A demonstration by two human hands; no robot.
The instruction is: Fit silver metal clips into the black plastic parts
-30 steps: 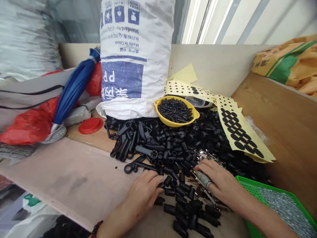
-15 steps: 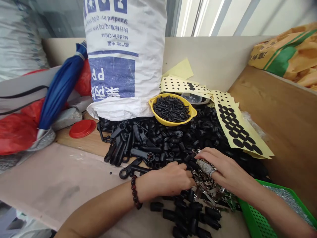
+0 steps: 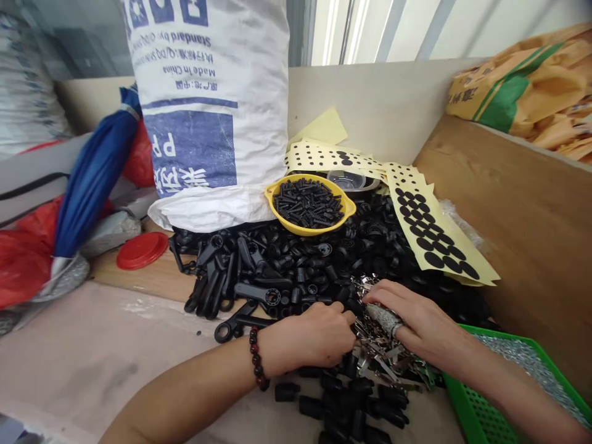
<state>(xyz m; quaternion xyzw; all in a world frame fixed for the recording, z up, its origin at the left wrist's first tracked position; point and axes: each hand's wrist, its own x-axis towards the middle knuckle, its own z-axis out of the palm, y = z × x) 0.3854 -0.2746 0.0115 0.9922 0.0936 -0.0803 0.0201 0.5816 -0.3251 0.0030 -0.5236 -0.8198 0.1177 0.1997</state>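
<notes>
My left hand [image 3: 319, 336], with a beaded bracelet [image 3: 257, 357] at the wrist, is closed at the left edge of a heap of small metal clip-like pieces [image 3: 388, 361]. Its fingertips are turned away, so whatever they pinch is hidden. Over the same heap, my right hand [image 3: 407, 314] has its fingers bent and drawn together; a grey wrapping [image 3: 383, 317] covers one finger. What lies between those fingers cannot be made out. Short black plastic cylinders [image 3: 342, 401] lie just below both hands. Black plastic crank-like arms [image 3: 259, 290] are piled beyond the left hand.
A yellow bowl [image 3: 349, 206] of black ribbed pieces stands behind the black parts, before a white sack [image 3: 259, 92]. Dotted yellow sheets [image 3: 428, 243] lie to its right. A green basket [image 3: 469, 394] with small silvery parts sits beneath my right forearm. A red lid [image 3: 142, 250] lies left.
The view has turned slightly to the right, so the scene sits further left. Both hands stay at the metal heap with nearly the same grip.
</notes>
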